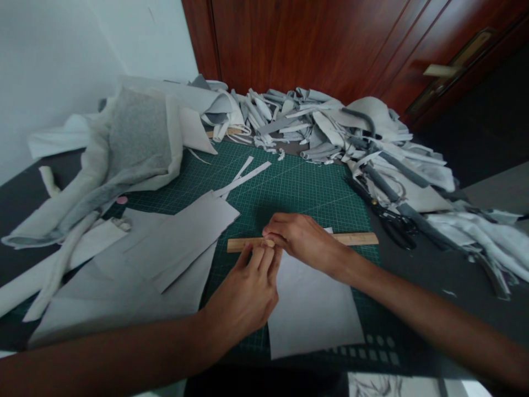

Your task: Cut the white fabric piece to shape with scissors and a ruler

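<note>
A wooden ruler [355,239] lies crosswise over the upper part of a white sheet [316,309], on a green cutting mat [326,193]. My left hand [252,286] comes in from the lower left, its bent fingers closed just over the ruler. From the right, my right hand [306,240] reaches across the ruler, and its fingertips meet those of my left. Between them shows a small pale tan spot, too small to name. The hands hide the middle of the ruler and the sheet's upper left corner.
Several larger white sheets [173,248] overlap on the left, with thin strips [248,179] beyond. A grey and white fabric bundle [136,132] sits at the back left. Scraps [285,113] are heaped along the back. Black-handled scissors [388,218] lie at right. A wooden door [297,44] stands behind.
</note>
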Tool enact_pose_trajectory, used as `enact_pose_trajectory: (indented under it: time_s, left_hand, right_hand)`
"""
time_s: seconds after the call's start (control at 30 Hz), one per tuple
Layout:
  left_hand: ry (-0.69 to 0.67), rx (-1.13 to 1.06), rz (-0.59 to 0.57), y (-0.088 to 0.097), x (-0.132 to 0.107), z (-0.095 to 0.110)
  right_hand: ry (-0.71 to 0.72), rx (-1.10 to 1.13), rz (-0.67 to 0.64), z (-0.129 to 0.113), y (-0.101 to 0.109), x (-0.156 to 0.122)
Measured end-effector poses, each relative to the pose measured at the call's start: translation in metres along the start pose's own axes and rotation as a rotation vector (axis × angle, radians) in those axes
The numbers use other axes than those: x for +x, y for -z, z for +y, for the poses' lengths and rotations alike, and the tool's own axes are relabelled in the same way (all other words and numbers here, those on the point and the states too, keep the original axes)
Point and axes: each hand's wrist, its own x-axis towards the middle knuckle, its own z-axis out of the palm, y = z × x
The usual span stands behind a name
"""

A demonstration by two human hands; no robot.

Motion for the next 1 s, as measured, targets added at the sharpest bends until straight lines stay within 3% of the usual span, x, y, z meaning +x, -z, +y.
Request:
enact_pose_trajectory:
  time_s: [0.37,0.57,0.8,1.0]
  left_hand:
    - [-0.005,0.012,-0.023,0.004,0.004,-0.001]
    - [-0.007,0.013,0.009,0.003,0.005,-0.002]
    - [0.002,-0.035,-0.104,0.006,0.005,-0.003]
    - [0.013,-0.066,-0.110,0.004,0.004,-0.003]
  right_hand:
    - [0.014,-0.016,0.063,0.016,-0.004,-0.010]
    - [-0.005,-0.085,0.030,0.025,0.005,-0.022]
    - [-0.012,-0.121,0.035,0.046,0.013,-0.040]
    - [-0.026,-0.157,0.013,0.065,0.024,-0.062]
